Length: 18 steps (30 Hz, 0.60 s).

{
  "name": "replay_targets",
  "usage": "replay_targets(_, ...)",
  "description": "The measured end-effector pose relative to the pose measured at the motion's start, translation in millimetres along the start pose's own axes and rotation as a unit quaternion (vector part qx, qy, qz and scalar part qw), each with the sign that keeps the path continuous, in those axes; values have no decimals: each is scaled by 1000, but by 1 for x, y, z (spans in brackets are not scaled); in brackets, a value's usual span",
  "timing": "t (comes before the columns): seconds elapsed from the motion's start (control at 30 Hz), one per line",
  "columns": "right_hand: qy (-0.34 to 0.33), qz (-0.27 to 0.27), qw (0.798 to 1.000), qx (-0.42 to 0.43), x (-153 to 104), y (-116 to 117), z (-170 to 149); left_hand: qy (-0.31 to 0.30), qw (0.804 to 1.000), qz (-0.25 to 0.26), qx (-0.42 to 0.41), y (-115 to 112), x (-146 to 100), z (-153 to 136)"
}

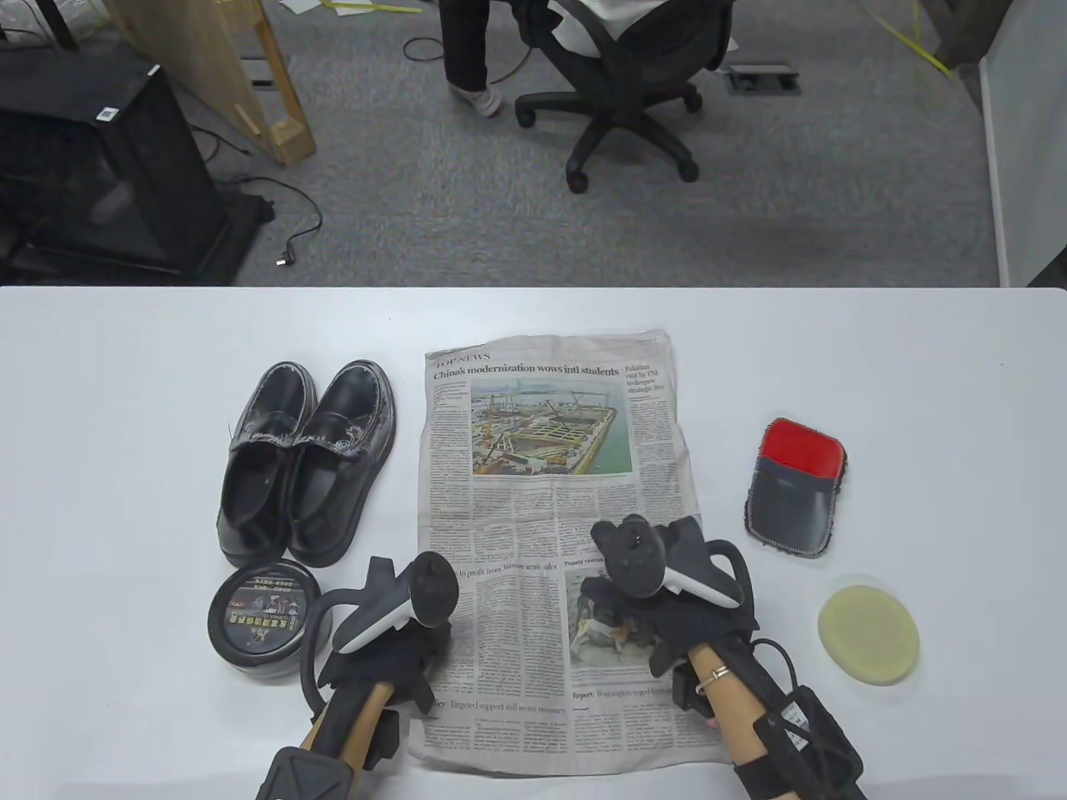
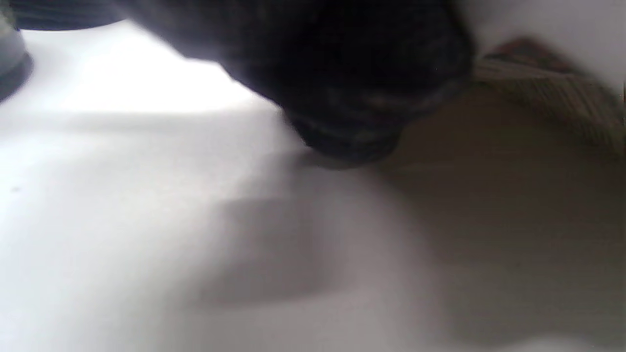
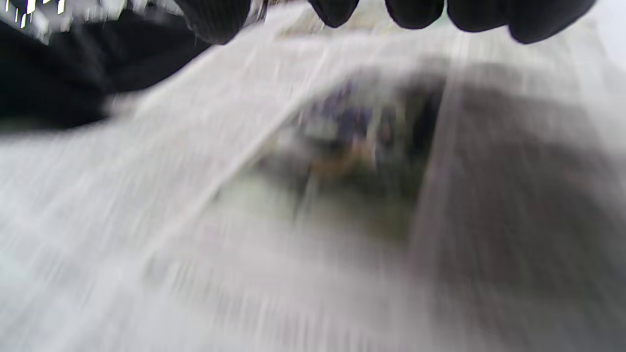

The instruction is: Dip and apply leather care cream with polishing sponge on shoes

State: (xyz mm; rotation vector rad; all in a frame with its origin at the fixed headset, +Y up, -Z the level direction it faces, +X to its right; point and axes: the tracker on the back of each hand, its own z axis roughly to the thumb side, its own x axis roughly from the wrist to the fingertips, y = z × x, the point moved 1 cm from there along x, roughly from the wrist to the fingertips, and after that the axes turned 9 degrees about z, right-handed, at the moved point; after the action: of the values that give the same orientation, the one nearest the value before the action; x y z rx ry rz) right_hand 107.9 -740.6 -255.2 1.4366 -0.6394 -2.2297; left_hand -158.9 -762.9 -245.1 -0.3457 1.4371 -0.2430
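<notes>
A pair of black leather loafers (image 1: pixel 304 467) stands at the left of the white table (image 1: pixel 125 375). A round dark tin of care cream (image 1: pixel 262 621) sits closed in front of them. A round pale yellow polishing sponge (image 1: pixel 869 635) lies at the right. My left hand (image 1: pixel 417 642) rests at the newspaper's left edge, just right of the tin, and holds nothing; its glove (image 2: pixel 352 98) touches the table. My right hand (image 1: pixel 658 612) hovers over the newspaper's lower right, left of the sponge. Its fingertips (image 3: pixel 415 12) hang spread and empty.
An open newspaper (image 1: pixel 550 467) covers the middle of the table. A red and grey polishing mitt (image 1: pixel 793 487) lies behind the sponge at the right. Beyond the table's far edge are carpet, an office chair (image 1: pixel 625 92) and a black cabinet (image 1: pixel 92 158).
</notes>
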Motion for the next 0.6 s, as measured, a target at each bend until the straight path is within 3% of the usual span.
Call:
replay_targets(0.13,-18,49,998,-25,-3,31,6,14,999,16,33,3,-3,1)
replay_targets(0.27,-3,22,997,-80,-3,42,9,30,997,44,49,13,-10,-3)
replay_targets(0.37,6,16,994,-111,-2,46,12,51,992,97,59,32,-22,-7)
replay_targets(0.53,6,4,994,-109,-3,48,12,101,961,253,54,72,-34,-16)
replay_targets(0.6,7,3,993,-118,-4,48,14,136,954,253,86,82,-23,-20)
